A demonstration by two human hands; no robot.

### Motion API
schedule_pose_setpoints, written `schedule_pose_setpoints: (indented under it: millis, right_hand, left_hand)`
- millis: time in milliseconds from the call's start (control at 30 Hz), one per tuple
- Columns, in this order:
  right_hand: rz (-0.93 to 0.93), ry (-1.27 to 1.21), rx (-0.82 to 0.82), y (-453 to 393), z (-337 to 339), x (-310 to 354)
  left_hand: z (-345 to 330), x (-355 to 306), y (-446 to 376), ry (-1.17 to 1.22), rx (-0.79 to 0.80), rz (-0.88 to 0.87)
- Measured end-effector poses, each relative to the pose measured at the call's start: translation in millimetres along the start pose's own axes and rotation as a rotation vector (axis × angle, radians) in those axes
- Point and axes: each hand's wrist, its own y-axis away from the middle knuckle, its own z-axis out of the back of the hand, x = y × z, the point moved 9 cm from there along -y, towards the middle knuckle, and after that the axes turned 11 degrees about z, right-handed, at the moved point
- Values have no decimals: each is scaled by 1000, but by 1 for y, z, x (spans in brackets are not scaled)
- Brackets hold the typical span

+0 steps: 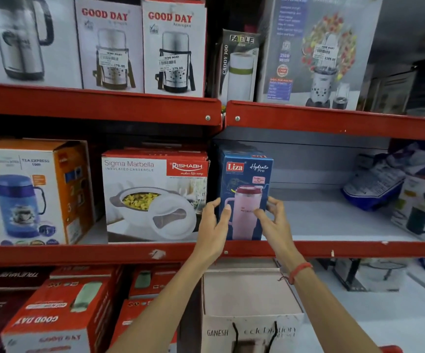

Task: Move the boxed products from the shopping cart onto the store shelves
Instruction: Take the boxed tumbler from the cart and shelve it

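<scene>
A blue "Liza Hydrate Pro" box [244, 174] showing a pink mug stands upright on the middle red shelf [359, 249], just right of the white Rishabh casserole box [152, 194]. My left hand [214, 225] wraps the box's lower left edge, thumb on the front. My right hand [275, 220] holds the lower right edge, fingertips on the front. The shopping cart is not in view.
Right of the blue box is bare shelf floor [320, 217], then a blue-white bag [379, 182] and a mug box [420, 210]. A Cello box [28, 194] stands far left. Good Day boxes [173, 47] fill the upper shelf. Below sit a Ganesh box [249, 301] and red boxes [61, 309].
</scene>
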Motion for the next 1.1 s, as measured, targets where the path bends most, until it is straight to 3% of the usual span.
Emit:
schedule_pose_setpoints:
  millis: [100, 167, 233, 333, 400, 500, 733, 833, 900, 967, 1033, 1100]
  right_hand:
    - [140, 159, -152, 10, 2, 28]
    - [343, 198, -258, 25, -6, 62]
    - [419, 129, -146, 34, -38, 79]
    - [241, 4, 226, 46, -104, 67]
    - [121, 7, 316, 53, -128, 54]
    - [41, 7, 311, 60, -141, 43]
    - [13, 27, 322, 60, -145, 39]
    - [45, 27, 321, 56, -137, 42]
    - [114, -20, 207, 52, -118, 49]
    - [228, -11, -30, 49, -83, 58]
    - [309, 61, -274, 49, -43, 61]
    - [287, 120, -364, 46, -18, 51]
  left_hand:
    - [22, -10, 16, -97, -44, -106]
    - [60, -24, 36, -168, -241, -279]
    - [106, -29, 54, -170, -451, -391]
    - [167, -13, 60, -144, -641, -299]
    - [193, 7, 52, -124, -615, -121]
    - [204, 32, 41, -12, -420, 61]
    - [218, 35, 43, -18, -316, 128]
    - [217, 31, 46, -113, -365, 108]
    - [214, 15, 55, -212, -503, -14]
    - [194, -10, 67, -241, -568, -218]
    - [150, -26, 68, -248, -431, -327]
    - [96, -28, 62, -225, -184, -280]
